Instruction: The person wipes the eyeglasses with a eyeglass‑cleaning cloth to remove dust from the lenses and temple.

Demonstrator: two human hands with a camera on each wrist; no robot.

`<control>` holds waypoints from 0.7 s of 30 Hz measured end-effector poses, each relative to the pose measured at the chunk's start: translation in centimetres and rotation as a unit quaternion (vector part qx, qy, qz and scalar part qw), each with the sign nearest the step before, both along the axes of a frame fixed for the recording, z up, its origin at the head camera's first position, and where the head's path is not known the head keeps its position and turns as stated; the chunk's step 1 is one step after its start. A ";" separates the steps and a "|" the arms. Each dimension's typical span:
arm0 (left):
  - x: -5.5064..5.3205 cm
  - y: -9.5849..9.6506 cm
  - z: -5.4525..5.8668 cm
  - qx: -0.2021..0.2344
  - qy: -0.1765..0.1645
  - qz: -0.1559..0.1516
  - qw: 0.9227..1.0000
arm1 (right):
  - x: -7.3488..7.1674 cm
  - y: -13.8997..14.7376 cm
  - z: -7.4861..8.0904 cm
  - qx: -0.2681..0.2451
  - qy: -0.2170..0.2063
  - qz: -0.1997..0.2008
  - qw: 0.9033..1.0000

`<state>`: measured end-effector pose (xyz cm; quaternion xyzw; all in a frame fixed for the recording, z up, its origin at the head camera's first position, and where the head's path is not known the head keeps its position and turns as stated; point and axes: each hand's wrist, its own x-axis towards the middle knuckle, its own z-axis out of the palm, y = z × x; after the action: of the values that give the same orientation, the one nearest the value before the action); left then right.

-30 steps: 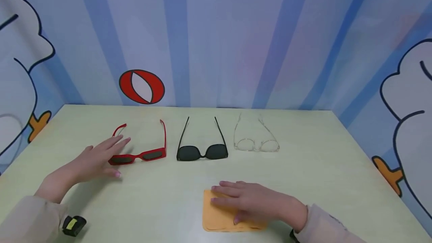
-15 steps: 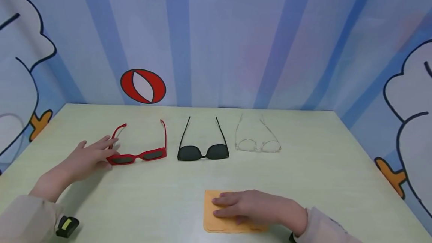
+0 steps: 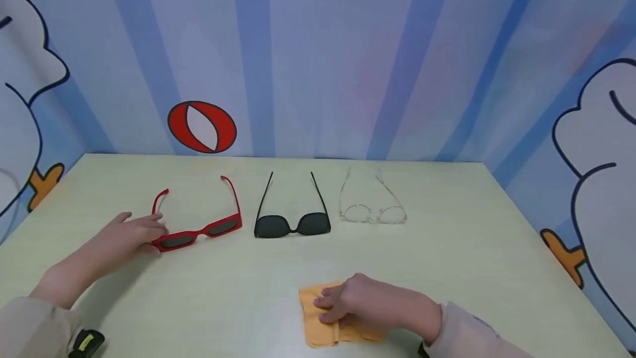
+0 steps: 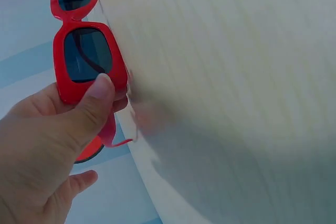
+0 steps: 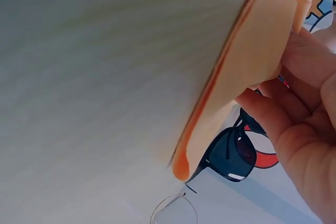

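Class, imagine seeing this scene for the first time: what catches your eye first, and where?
The red sunglasses jump out first, left of the black sunglasses, pinched at one end by the left hand. Next comes the orange cloth at the bottom of the head view, gripped by the right hand. Behind them, a red-and-white ball design stands out on the blue striped backdrop.

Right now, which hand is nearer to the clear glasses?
Right. The right hand grips the orange cloth on the near side of the clear glasses; the left hand is far left of them, holding red sunglasses.
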<state>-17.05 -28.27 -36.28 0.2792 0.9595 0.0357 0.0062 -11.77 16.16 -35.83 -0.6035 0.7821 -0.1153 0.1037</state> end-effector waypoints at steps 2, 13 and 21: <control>-0.1 0.2 0.0 0.015 0.016 -0.025 0.999 | -0.2 0.0 0.1 -0.004 0.002 0.004 1.000; 0.3 2.7 0.4 0.105 0.087 -0.096 0.986 | -0.8 0.6 0.3 -0.117 -0.073 0.003 0.990; 1.4 5.8 2.2 0.213 0.126 -0.159 0.956 | -1.3 0.2 1.8 -0.253 -0.013 -0.037 0.967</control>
<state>-15.70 -22.44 -34.11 0.4251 0.8658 0.2025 -0.1693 -13.06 16.40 -34.04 -0.5795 0.7478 -0.3206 -0.0465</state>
